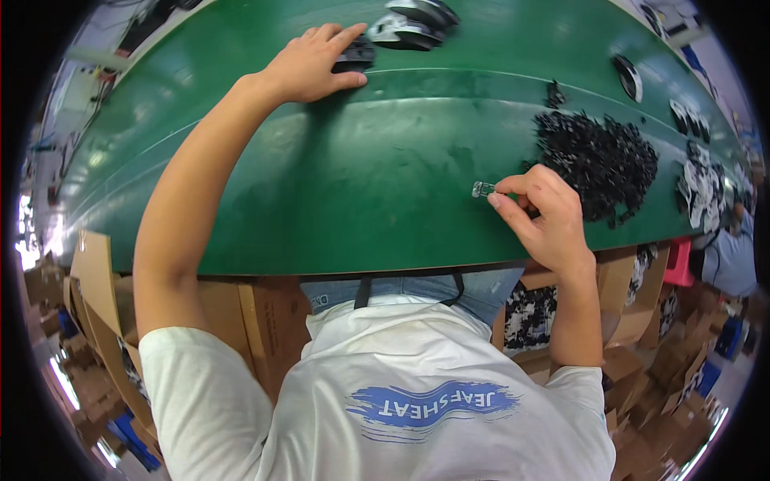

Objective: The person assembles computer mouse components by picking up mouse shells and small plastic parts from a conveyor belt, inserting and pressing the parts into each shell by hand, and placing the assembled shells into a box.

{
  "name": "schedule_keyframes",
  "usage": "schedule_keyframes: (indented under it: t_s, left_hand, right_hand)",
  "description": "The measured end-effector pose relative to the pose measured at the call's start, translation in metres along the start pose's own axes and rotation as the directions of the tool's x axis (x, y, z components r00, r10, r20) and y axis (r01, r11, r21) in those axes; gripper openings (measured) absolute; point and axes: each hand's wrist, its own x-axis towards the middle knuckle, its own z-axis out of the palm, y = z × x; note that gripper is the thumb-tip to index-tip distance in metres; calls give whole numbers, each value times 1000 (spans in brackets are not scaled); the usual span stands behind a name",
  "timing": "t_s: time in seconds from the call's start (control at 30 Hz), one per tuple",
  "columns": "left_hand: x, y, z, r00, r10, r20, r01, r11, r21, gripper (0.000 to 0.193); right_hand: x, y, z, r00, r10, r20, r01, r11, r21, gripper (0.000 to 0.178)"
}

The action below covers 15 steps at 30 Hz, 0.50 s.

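Note:
My left hand [309, 64] reaches to the far side of the green table, its thumb and fingers on either side of a black curved shell [354, 54] that lies partly under it. Just right of those fingers sit blurred white-and-black shells [407, 32]. Nearer to me, my right hand [545, 212] pinches a small clear plastic piece [483, 189] between thumb and forefinger, a little above the tabletop. Beside this hand spreads a heap of small black parts [597, 164]; the wrist side of the hand covers its near left edge.
The green table [361, 184] bends across the view, its near edge at my waist. A black-and-white shell [628, 78] and several white parts [699, 188] lie at its right end. Open cardboard boxes [269, 325] stand below the edge. Another person [730, 256] is at far right.

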Motion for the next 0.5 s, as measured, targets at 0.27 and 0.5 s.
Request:
schedule_keyframes:
  t_s: [0.27, 0.5]
  left_hand:
    - [5, 24, -1, 803, -583, -124, 90, 324, -942, 56]
    - [-83, 157, -17, 985, -106, 135, 4, -773, -635, 63]
  right_hand:
    - [6, 3, 10, 967, 68, -247, -42, 993, 113, 10]
    - [46, -41, 30, 958, -169, -232, 250, 890, 382, 19]
